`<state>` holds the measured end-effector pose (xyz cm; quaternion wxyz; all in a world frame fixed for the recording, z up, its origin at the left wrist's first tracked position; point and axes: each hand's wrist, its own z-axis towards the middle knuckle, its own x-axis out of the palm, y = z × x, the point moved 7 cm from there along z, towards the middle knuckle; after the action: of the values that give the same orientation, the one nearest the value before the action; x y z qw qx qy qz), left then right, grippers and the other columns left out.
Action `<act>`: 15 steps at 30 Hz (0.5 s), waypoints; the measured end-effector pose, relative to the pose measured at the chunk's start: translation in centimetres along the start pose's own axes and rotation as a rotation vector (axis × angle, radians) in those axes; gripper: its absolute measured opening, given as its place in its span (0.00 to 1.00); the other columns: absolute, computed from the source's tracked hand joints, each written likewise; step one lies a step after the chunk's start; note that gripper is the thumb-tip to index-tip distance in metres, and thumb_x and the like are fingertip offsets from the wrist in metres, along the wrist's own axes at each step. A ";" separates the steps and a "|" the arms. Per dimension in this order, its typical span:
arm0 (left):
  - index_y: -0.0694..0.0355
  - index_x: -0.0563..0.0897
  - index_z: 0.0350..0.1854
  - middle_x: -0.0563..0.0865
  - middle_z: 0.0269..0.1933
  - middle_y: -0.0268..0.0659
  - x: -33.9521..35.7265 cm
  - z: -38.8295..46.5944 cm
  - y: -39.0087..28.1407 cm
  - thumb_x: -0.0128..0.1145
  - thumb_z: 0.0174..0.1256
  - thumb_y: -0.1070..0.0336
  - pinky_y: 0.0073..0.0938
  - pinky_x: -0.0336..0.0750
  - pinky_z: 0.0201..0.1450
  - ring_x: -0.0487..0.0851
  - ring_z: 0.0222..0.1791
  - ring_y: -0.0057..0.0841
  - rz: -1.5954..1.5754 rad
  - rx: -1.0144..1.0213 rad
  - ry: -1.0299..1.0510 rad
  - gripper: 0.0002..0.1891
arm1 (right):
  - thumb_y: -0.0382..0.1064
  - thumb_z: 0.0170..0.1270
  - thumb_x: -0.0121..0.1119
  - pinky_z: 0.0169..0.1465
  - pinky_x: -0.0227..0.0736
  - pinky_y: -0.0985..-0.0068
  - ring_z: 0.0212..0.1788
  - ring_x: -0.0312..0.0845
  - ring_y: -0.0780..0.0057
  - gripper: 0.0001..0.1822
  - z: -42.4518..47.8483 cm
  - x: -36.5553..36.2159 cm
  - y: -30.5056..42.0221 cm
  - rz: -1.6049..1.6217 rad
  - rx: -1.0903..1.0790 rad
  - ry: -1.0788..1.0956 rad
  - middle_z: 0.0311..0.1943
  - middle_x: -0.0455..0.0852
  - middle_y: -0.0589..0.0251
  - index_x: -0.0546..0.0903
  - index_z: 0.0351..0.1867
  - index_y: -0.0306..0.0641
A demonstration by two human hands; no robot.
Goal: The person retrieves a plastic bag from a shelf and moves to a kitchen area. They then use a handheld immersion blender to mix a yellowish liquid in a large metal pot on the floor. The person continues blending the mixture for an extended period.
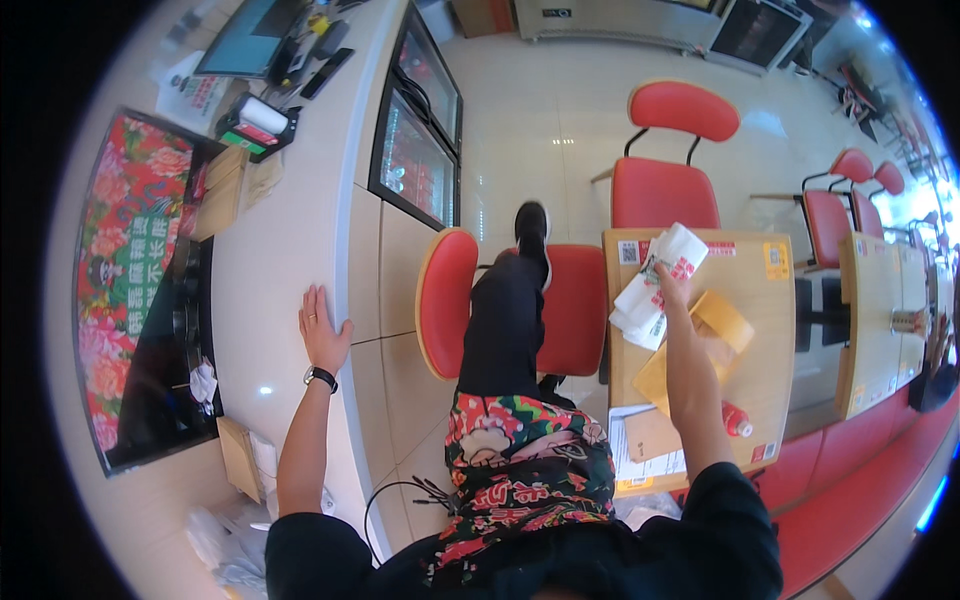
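My left hand [324, 334], with a ring and a wristwatch, rests spread on the edge of the white counter [281, 270] and holds nothing. Over the wooden table [765, 337], my right hand [673, 286] grips folded white plastic bags [645, 300] with red and green print. Close to my right forearm stands a large roll of yellowish tape [724, 322]. Beside that forearm lies a red bottle with a white cap [736, 420]. A brown paper piece [651, 435] lies on a printed sheet at the table's near left corner, partly hidden by my arm.
One foot is on a red chair [574, 307] between counter and table. Another red chair [664, 191] stands at the table's far side. A glass-door fridge [420, 135] adjoins the counter, which bears a monitor [244, 37] and a napkin holder [259, 124]. A red bench [862, 487] runs at right.
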<state>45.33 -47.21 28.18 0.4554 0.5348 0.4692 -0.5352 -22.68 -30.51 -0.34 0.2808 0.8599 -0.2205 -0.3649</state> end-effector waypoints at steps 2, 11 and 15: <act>0.60 0.58 0.75 0.59 0.77 0.45 1.1 1.2 -1.7 0.63 0.55 0.65 0.45 0.47 0.79 0.54 0.78 0.41 -0.035 0.015 -0.008 0.43 | 0.52 0.45 0.77 0.45 0.80 0.68 0.41 0.87 0.65 0.33 3.6 -1.9 -2.1 -0.038 -0.049 -0.046 0.41 0.89 0.53 0.84 0.48 0.30; 0.61 0.65 0.66 0.65 0.70 0.50 2.4 3.5 -0.1 0.66 0.53 0.51 0.51 0.54 0.71 0.60 0.71 0.48 0.086 -0.193 0.055 0.39 | 0.46 0.49 0.74 0.38 0.80 0.68 0.37 0.86 0.68 0.26 0.9 -1.3 1.3 0.080 -0.075 -0.038 0.38 0.88 0.55 0.84 0.47 0.31; 0.64 0.68 0.56 0.68 0.63 0.52 3.2 11.3 -1.1 0.66 0.53 0.41 0.51 0.57 0.65 0.63 0.64 0.49 0.139 -0.494 0.067 0.37 | 0.38 0.50 0.72 0.34 0.81 0.71 0.35 0.86 0.70 0.22 3.6 -0.3 -2.0 0.180 -0.091 -0.006 0.37 0.88 0.58 0.84 0.46 0.31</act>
<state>42.52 -58.22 24.91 0.5921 0.4555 0.5629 -0.3536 -25.27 -29.99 -3.57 0.3505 0.8218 -0.2809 -0.3505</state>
